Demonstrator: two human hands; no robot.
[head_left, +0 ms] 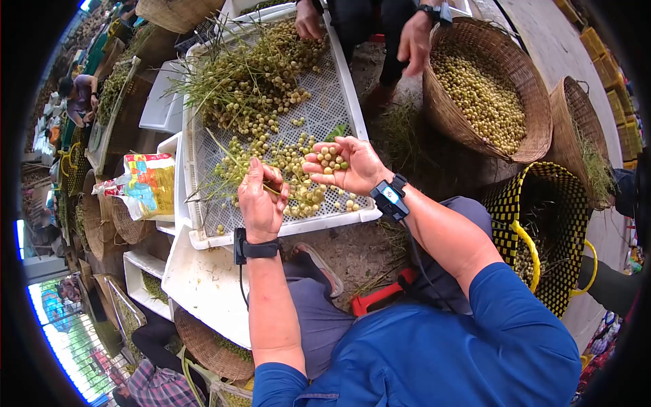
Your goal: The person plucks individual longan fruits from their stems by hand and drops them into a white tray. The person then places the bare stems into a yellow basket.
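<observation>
My right hand (349, 165) is turned palm up and slightly cupped, with several loose round yellow-green fruits (330, 161) lying on the fingers. To its left, my left hand (261, 202) has its thumb and fingers pinched together at a thin green fruit stem (227, 154). Both hands are over the front part of a white perforated tray (329, 108). Inside the tray, a heap of fruit bunches on stems (247, 81) fills the back, and loose fruits are scattered nearer me. Each of my wrists wears a strapped device.
Across the tray, another person's hand (415, 42) hangs near a wicker basket (539, 129) full of loose fruits. A black-and-yellow woven basket (502, 227) stands at my right. On the left are a colourful plastic bag (150, 183) and a white foam box (203, 285).
</observation>
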